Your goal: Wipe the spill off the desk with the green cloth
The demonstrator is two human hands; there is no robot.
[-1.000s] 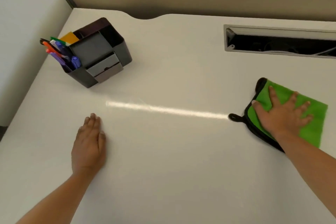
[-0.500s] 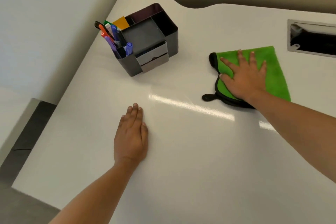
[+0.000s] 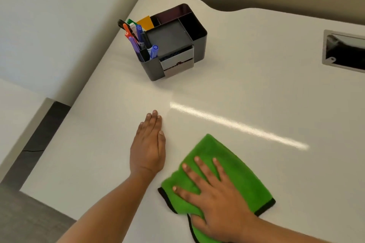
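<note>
The green cloth (image 3: 238, 171), edged in black, lies flat on the white desk (image 3: 256, 89) near its front edge. My right hand (image 3: 215, 201) presses down on the cloth with fingers spread, and the thumb curls at the cloth's near edge. My left hand (image 3: 148, 150) rests flat on the bare desk just left of the cloth, fingers together, holding nothing. I cannot make out any spill on the surface. A bright streak of reflected light (image 3: 237, 124) runs across the desk beyond the cloth.
A black desk organizer (image 3: 177, 43) with several pens stands at the back left. A cable slot (image 3: 343, 51) is cut into the desk at the far right. The desk's left edge (image 3: 83, 104) drops to the floor beside a white partition.
My right hand has swept the cloth from beside the organizer back toward the front edge, close to my left hand. The view has shifted left; my left hand stays flat.
</note>
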